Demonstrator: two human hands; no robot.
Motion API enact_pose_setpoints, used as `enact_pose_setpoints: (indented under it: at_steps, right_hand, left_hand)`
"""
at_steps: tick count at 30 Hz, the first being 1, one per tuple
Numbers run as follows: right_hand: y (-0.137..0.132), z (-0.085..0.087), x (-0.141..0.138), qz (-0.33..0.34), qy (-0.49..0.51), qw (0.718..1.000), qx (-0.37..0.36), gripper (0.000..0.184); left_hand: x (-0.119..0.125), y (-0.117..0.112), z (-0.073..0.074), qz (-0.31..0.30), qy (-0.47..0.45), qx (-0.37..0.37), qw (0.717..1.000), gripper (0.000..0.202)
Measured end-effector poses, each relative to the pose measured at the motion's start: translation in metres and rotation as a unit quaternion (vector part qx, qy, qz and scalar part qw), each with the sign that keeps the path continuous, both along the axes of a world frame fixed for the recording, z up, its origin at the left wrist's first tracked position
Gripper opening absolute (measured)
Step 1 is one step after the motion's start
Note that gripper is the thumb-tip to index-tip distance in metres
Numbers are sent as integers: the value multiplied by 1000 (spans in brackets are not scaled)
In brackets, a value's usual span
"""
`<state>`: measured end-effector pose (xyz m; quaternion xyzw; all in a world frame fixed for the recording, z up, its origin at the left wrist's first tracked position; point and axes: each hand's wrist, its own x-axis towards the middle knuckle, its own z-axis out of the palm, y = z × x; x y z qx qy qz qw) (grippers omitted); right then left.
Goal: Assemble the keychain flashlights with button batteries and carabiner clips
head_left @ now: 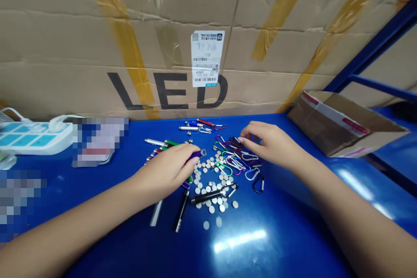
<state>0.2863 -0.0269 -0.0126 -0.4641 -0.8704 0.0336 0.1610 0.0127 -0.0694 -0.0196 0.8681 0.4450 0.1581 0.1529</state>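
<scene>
My left hand [171, 163] is closed around a purple penlight [195, 154], whose metal loop end points to the right. My right hand [269, 141] reaches over a pile of coloured carabiners [239, 160]; thumb and index finger pinch at a black carabiner [233, 140] on the pile's far side. Between the hands lie many silver button cells [208, 191]. Across the near cells rests a black penlight [208, 196] with a carabiner clipped to its end. More penlights [156, 142] in several colours lie partly hidden under and behind my left hand.
Assembled penlights with carabiners [198, 126] lie at the back of the blue table [137, 247]. A white power strip [39, 139] and a phone [97, 147] are on the left. An open cardboard box [335, 126] stands right, by a blue metal frame. A large LED carton [169, 43] walls the back.
</scene>
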Motion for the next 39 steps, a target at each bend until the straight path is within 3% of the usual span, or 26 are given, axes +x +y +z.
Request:
enact_pose_setpoints:
  at_steps: [7,14,19,29,34,39]
  right_hand:
    - [12,-17,-32,-46,-71,995,-45,15]
    - [39,-18,-54,-49,-128,987,-90,17]
    - [42,-15,-68,-52,-144,983,-102,18]
    - [40,-14,-58,-17,-136,986,-100,27]
    - [34,-10,-57,2,-141,984,-108,17]
    - [27,-9,-59,-3,-147,984,-96,23]
  left_hand:
    - [-5,9,-7,5,-15,-16,1000,35]
    - [-7,10,-7,-14,-21,-10,1000,30]
    - [-7,11,-8,-16,-28,-3,999,29]
    - [-6,12,-11,-27,-33,-14,999,27]
    - [-5,11,-10,-23,-28,-20,999,29]
    - [-5,11,-10,-28,-38,-8,999,28]
